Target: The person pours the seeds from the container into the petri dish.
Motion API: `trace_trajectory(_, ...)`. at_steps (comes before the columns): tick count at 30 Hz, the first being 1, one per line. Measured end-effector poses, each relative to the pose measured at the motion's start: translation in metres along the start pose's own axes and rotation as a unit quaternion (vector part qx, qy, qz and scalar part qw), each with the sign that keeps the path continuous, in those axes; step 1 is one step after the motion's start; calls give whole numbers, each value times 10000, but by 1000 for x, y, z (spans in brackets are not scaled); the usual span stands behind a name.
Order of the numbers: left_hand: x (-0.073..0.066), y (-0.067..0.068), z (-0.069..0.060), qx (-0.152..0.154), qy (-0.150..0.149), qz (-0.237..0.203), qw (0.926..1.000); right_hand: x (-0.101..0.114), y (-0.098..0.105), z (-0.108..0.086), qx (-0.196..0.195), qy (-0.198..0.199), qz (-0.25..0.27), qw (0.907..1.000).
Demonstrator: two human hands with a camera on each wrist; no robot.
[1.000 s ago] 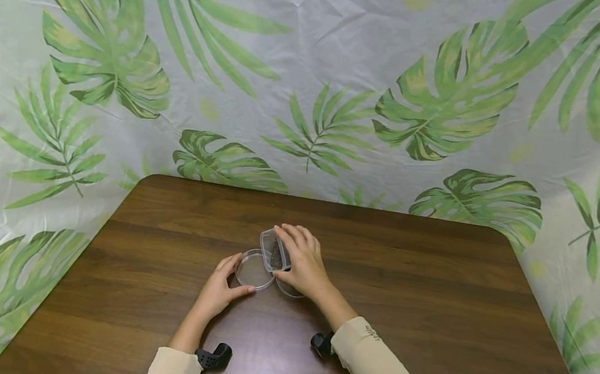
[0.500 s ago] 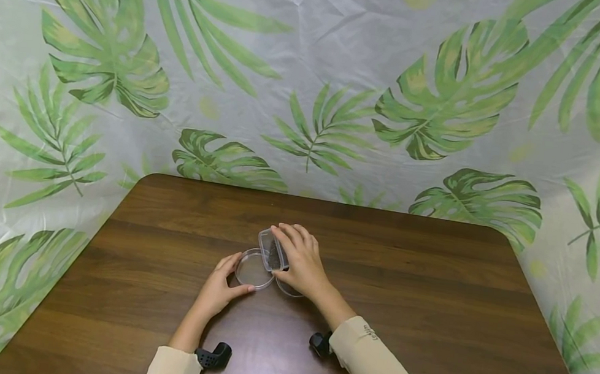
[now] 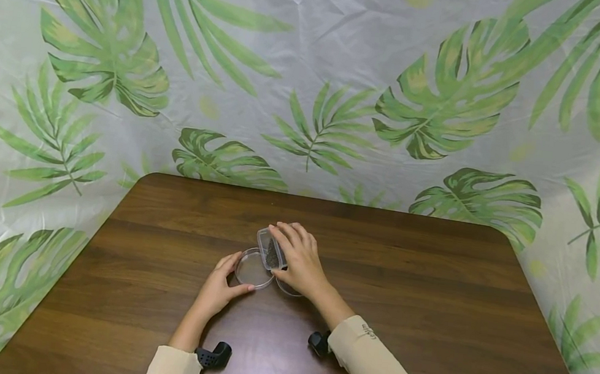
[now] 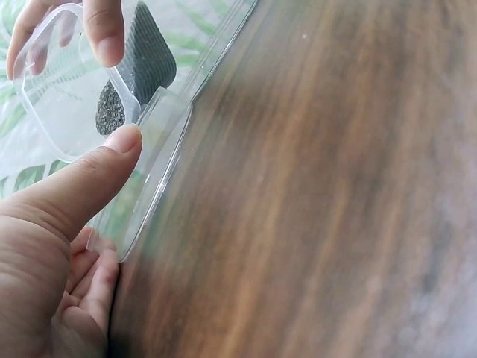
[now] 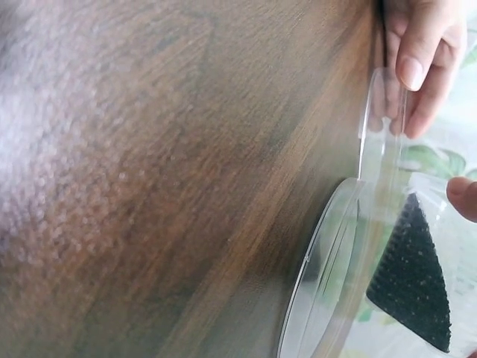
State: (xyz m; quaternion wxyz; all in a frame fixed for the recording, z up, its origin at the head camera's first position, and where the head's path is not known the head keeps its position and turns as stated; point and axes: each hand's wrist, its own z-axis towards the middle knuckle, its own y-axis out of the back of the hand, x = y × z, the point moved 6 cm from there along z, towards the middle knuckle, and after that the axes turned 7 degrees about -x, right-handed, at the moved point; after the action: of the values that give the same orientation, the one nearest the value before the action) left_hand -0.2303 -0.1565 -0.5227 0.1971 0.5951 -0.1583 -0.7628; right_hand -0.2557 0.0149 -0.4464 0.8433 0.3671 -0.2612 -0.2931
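My left hand (image 3: 218,289) holds a clear petri dish (image 3: 245,286) by its rim, thumb on the near side and fingers round the left. In my right hand (image 3: 303,266) is a small clear plastic tub (image 3: 266,240), tilted with its mouth toward the dish. Dark grey granules (image 4: 149,60) are banked along the tub's low side; the right wrist view shows these granules (image 5: 414,280) through the wall. No granules can be made out in the held dish. Beneath the right hand lies a second clear petri dish (image 3: 288,289), partly hidden, its rim against the first.
Both dishes rest on a dark brown wooden table (image 3: 404,297) with rounded far corners. A leaf-patterned cloth (image 3: 338,43) hangs behind it. Black wrist cameras, such as the left camera (image 3: 215,356), stick out close above the tabletop.
My right hand has shifted slightly left with the tub, which stays tilted over the dish. The left hand keeps its hold on the petri dish, practically still.
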Motion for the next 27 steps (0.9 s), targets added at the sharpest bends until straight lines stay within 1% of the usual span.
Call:
trace_trajectory(9, 0, 0, 0, -4, -4, 76, 10000, 1, -2, 0, 70, 4, -49, 10000)
trace_trajectory(19, 0, -1, 0, -11, 4, 43, 10000, 1, -3, 1, 20, 54, -111, 9999)
trace_trajectory(27, 0, 0, -1, 33, 81, 27, 10000, 3, -2, 1, 14, 124, -126, 9998)
